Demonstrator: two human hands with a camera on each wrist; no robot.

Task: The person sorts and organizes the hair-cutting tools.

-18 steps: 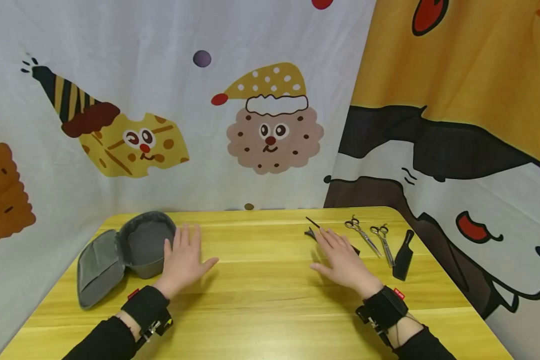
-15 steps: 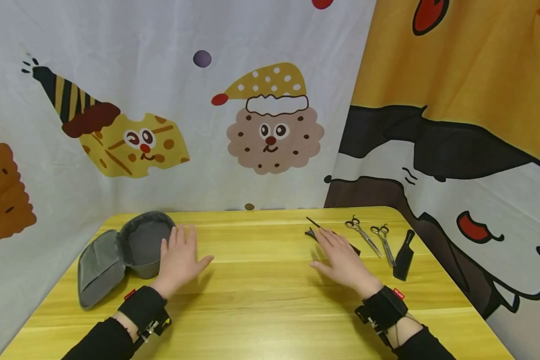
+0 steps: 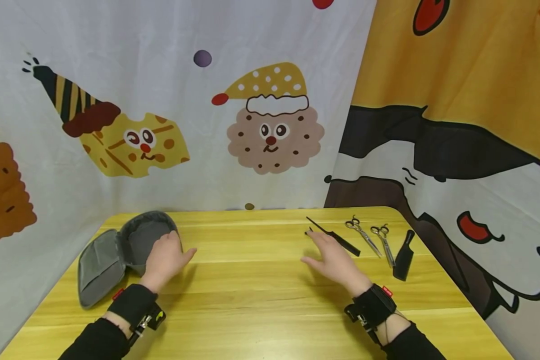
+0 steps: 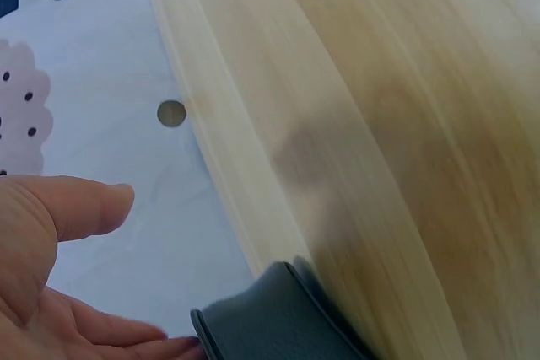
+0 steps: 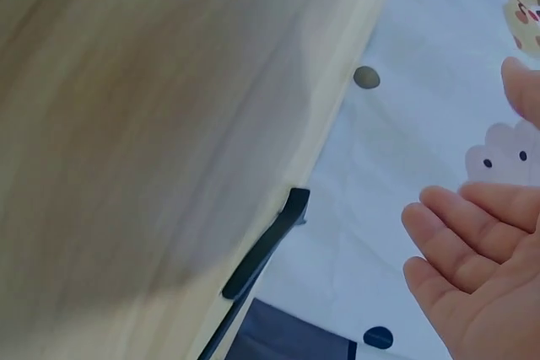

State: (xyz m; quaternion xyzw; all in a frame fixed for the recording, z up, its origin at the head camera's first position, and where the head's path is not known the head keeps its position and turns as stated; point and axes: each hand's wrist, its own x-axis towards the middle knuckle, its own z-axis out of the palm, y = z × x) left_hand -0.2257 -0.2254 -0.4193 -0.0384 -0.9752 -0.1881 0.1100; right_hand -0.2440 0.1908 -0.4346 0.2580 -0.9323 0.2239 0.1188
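My left hand [image 3: 166, 257] is at the right side of the open grey zip case [image 3: 101, 272], its fingers over the rim and its thumb stretched away. In the left wrist view, fingertips meet the edge of the case [image 4: 278, 322]. My right hand [image 3: 335, 260] hovers over the table with fingers extended and the palm empty. Beneath its fingertips lies a black hair clip [image 5: 268, 242], mostly hidden by the hand in the head view. Just beyond is a black tail comb [image 3: 342, 242], its thin tail pointing to the far left.
Right of the comb lie two pairs of scissors, a slim one [image 3: 364, 237] and another [image 3: 384, 245]. A broad black comb with a handle [image 3: 403, 257] is farthest right. The wooden table [image 3: 252, 300] ends at printed curtains [image 3: 162, 190] behind and at the sides.
My left hand has moved left from beside the case to over its rim, fingers bending inward. The right hand has shifted slightly left, uncovering more of the tail comb.
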